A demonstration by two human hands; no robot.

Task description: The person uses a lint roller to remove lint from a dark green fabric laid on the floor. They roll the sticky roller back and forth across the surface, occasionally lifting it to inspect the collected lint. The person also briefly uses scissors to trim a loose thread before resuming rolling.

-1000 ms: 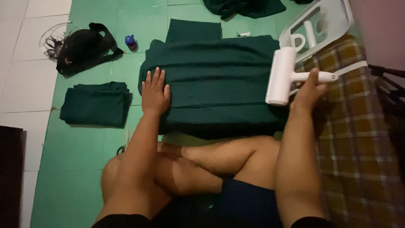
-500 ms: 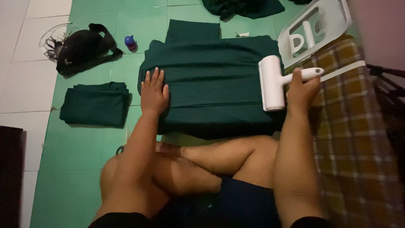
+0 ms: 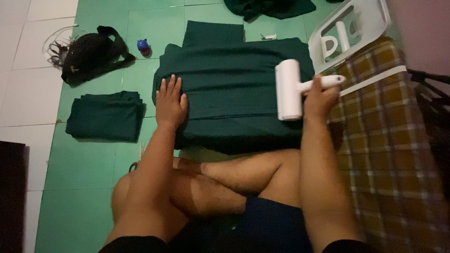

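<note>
Lint roller (image 3: pixel 289 90), white, lies on our dark green cloth (image 3: pixel 234 89) spread over the floor; our right hand (image 3: pixel 320 97) grips its handle, fingers hidden beneath. Our left hand (image 3: pixel 170 102) presses flat, open, on the cloth's left edge.

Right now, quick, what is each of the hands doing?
Left hand: open, fingers spread, pressed flat on the dark green cloth.
Right hand: closed around the handle of the white lint roller, whose roll lies on the cloth.
</note>
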